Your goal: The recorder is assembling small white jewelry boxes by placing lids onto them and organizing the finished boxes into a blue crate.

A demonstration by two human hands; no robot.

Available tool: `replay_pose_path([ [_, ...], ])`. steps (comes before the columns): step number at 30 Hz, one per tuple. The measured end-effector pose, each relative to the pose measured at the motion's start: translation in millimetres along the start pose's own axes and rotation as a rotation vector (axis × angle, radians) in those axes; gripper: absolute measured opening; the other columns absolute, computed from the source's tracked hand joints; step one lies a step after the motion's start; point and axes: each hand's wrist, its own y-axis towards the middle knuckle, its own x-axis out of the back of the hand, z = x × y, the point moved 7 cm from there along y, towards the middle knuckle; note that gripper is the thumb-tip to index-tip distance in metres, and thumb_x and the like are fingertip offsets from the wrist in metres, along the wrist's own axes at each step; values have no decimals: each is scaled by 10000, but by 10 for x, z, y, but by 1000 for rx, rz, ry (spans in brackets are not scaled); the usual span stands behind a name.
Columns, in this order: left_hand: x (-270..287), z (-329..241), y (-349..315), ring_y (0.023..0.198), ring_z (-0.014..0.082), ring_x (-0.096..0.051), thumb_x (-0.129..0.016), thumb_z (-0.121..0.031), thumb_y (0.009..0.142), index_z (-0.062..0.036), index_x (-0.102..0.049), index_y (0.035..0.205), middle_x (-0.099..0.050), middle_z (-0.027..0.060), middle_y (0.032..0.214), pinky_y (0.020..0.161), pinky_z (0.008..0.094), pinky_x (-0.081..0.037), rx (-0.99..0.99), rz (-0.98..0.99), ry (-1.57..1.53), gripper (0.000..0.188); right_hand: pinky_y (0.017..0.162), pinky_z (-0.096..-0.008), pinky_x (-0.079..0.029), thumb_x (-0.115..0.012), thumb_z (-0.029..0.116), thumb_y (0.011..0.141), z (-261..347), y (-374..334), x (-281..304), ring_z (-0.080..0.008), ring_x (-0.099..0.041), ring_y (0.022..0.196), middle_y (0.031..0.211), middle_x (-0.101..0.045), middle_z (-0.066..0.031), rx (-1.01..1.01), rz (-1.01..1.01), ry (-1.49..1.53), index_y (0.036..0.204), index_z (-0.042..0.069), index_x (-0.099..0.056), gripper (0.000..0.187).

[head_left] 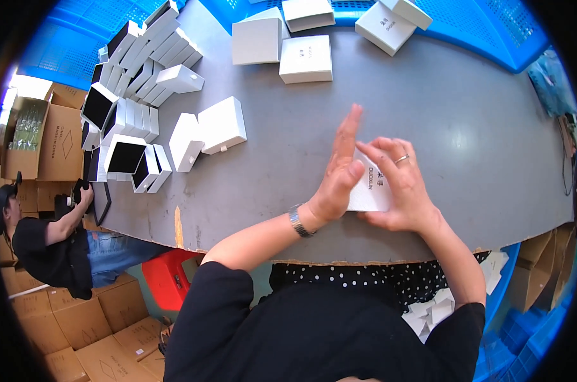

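A small white box with dark print on its lid is between my hands, just over the grey table. My right hand, with a ring on one finger, is closed round it, fingers at the far side and thumb at the near edge. Along the box's left side stands my left hand, its fingers stretched out and its palm against the box; a metal watch is on that wrist. Two white boxes, one of them a closed box and the other a narrower white box, lie to the left of my hands.
Rows of white boxes, several with black insides showing, crowd the table's left. More white boxes lie at the back by a blue crate. Beyond the left edge are a person, a red stool and brown cartons.
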Motion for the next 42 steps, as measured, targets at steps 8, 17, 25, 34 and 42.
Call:
replay_pose_path([
  [8, 1757, -323, -200, 1401, 471, -350, -781, -467, 831, 12, -431, 1476, -387, 286, 1504, 1156, 573, -292, 73, -291, 1636, 876, 1136, -523, -330, -844, 315, 497, -184, -1177, 1144, -410, -501, 1219, 1248, -554, -181, -431, 149, -481, 1279, 110, -603, 843],
  [17, 1246, -145, -177, 1245, 465, -438, -758, -317, 826, 25, -470, 1394, -386, 316, 1411, 1047, 528, -432, -22, -79, 1306, 723, 1157, -478, -384, -811, 234, 757, -332, 213, 817, -425, -368, 1445, 1560, -393, -204, -115, 196, -335, 1429, 160, -511, 739],
  [25, 706, -375, -371, 1192, 392, -502, -792, -260, 860, -76, -479, 1414, -423, 215, 1386, 975, 439, -482, -173, 64, 999, 663, 1195, -495, -326, -795, 336, 820, -676, 1742, -171, -400, -335, 1473, 1540, -411, -218, 224, -90, -465, 1469, 213, -496, 725],
  [34, 1930, 100, -438, 784, 144, -665, -458, -204, 1086, 36, -502, 1332, -705, 83, 888, 688, 280, -544, 366, -464, 162, 346, 1075, -477, -353, -821, 337, 744, 22, 757, -99, -330, -489, 1239, 1218, -538, -146, 46, 148, -712, 1280, 150, -624, 601],
  [42, 1677, -184, 204, 1283, 358, -495, -828, -588, 739, -34, -433, 1473, -484, 200, 1405, 1033, 449, -440, 73, -305, 1143, 1000, 1094, -508, -360, -826, 423, 697, -128, 574, -78, -393, -471, 1269, 1605, -309, -216, 125, 134, -598, 1490, 110, -440, 936],
])
